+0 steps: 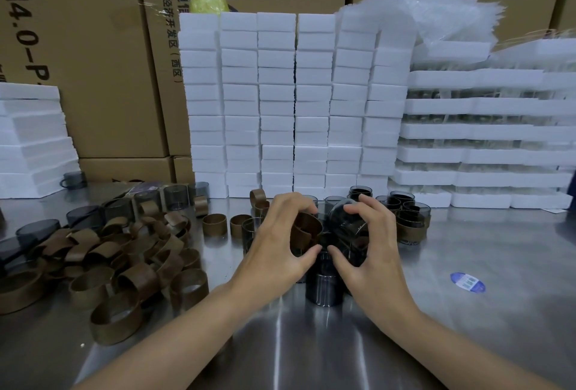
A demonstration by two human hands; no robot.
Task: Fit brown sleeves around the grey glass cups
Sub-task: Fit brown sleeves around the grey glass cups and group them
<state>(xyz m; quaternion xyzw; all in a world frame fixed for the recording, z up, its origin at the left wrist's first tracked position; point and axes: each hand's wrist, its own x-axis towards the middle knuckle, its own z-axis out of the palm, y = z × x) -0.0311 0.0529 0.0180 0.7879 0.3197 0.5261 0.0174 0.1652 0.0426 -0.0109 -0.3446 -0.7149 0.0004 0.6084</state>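
A stainless steel table [311, 355] is seen nearest, and two bare forearms are stretched over it. An upright grey cup [324, 289] is stood on the steel just below the hands. Above it, a brown sleeve [307, 229] is gripped between the curled fingers and thumb of the left hand [274, 243]. A tilted grey glass cup [346, 218] is held in the curled fingertips of the right hand [371, 243]. Sleeve and cup are held side by side at the table's middle; whether they touch cannot be told.

To the left, a loose pile of brown sleeves [124, 252] is spread over the table. A blue oval sticker [467, 282] is stuck to the steel at the right. Farther back, two standing sleeves [214, 225] are set upright, bare grey cups [176, 196] are grouped at the left, and sleeved cups [411, 227] are gathered at the right.

Behind these, white foam blocks [296, 102] are stacked in columns, and foam trays [483, 130] are layered to the right under clear plastic bags [436, 6]. Foam slabs [31, 140] are piled at the left. Cardboard cartons [93, 62] with printed lettering are lined up at the back.
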